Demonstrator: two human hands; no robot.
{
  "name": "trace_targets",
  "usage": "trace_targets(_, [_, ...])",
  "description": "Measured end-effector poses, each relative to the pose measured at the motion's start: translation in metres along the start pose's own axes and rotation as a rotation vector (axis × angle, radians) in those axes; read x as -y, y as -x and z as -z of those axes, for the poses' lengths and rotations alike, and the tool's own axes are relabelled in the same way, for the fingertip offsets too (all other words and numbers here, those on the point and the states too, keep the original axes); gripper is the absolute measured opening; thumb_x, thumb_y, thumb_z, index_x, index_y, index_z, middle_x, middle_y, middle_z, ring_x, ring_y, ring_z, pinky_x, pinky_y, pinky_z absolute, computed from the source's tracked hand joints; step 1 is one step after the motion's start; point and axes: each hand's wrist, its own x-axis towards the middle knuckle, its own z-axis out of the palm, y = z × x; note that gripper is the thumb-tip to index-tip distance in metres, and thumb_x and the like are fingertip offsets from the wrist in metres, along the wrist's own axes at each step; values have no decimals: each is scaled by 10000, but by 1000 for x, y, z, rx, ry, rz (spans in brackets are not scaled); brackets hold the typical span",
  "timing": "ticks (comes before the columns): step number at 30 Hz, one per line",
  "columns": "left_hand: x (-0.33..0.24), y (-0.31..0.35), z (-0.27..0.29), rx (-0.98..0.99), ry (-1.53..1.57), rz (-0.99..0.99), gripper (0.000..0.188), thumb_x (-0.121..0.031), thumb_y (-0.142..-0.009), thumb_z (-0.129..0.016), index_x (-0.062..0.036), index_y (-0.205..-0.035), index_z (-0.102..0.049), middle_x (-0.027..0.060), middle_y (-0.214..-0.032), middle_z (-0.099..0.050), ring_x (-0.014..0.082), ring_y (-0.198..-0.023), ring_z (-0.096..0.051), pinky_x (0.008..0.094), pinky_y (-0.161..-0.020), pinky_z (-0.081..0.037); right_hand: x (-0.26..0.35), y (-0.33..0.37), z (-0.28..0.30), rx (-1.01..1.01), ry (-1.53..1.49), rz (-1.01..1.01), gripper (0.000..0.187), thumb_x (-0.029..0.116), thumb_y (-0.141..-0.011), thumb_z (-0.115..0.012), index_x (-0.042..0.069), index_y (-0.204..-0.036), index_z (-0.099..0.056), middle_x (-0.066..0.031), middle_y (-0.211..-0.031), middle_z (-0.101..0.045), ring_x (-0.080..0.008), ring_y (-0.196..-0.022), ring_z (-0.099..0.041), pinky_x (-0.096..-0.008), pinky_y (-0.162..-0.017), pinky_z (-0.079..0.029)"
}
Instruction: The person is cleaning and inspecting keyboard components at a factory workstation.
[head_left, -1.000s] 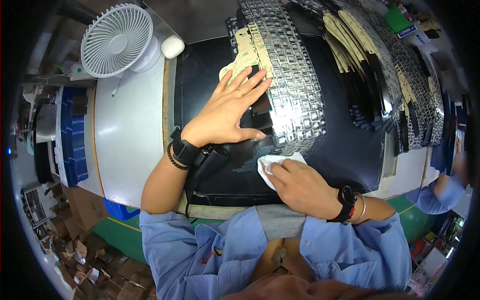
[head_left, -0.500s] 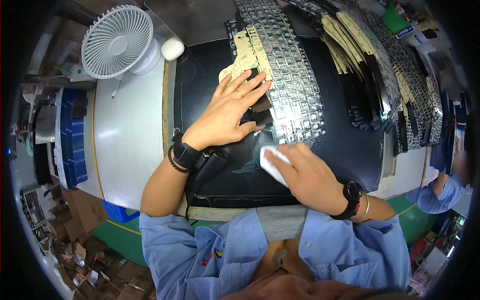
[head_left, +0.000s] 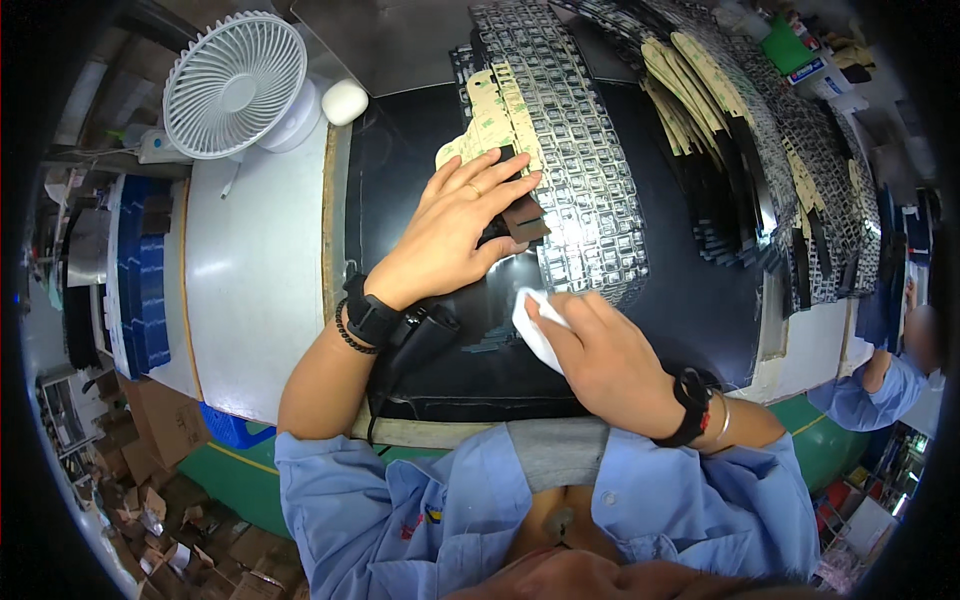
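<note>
My left hand [head_left: 455,228] lies flat with fingers spread on a glossy black sheet [head_left: 505,300] on the black work mat [head_left: 400,200], its fingertips touching small dark pieces [head_left: 522,218] beside a long metal grid sheet [head_left: 580,170]. My right hand [head_left: 600,355] is closed on a folded white cloth [head_left: 532,325] and presses it against the black sheet just below my left hand. A yellowish backing sheet [head_left: 490,110] sticks out beyond my left fingers. Each wrist carries a black watch.
A white desk fan [head_left: 235,85] and a small white round object [head_left: 345,100] stand at the back left of the white table [head_left: 255,270]. Stacks of metal grid sheets and tan strips [head_left: 740,130] fill the right. Another person's blue sleeve [head_left: 870,385] shows at the far right.
My right hand has carried the white cloth up and to the left, closer to my left hand. My left hand has stayed pressed in place.
</note>
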Motion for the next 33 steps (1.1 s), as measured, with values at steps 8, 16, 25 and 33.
trace_targets(8, [-4, 2, -5, 32, -81, -19, 836, -135, -723, -716, -134, -1478, -356, 127, -1549, -307, 375, -1450, -205, 543, -1175, -99, -3, 7, -11, 179, 74, 52, 291, 79, -803, -575, -95, -1032, -617, -96, -968, -535, -197, -831, -520, -280, -728, -489])
trace_targets(16, [-4, 1, 2, 109, -3, -14, 1005, -225, -634, -763, -131, -1512, -283, 136, -1579, -234, 386, -1462, -150, 545, -1181, -47, -4, 12, -12, 149, 46, 56, 344, 82, -788, -577, -101, -1077, -620, -87, -958, -538, -199, -831, -522, -280, -711, -491])
trace_targets(25, [-1, -1, -1, 9, 23, 13, 729, -317, -798, -724, -177, -1448, -425, 89, -1531, -359, 336, -1438, -245, 530, -1159, -123, -1, 15, -10, 218, 5, 23, 447, 55, -771, -564, -88, -1195, -580, -98, -1002, -529, -220, -855, -510, -306, -780, -488])
trace_targets(33, [0, -1, -2, 14, 22, -2, 703, -259, -806, -707, -167, -1444, -426, 85, -1542, -335, 339, -1432, -247, 522, -1156, -123, -8, 12, -6, 183, -38, 35, 402, 84, -810, -566, -89, -1172, -579, -113, -956, -537, -230, -842, -539, -318, -744, -498])
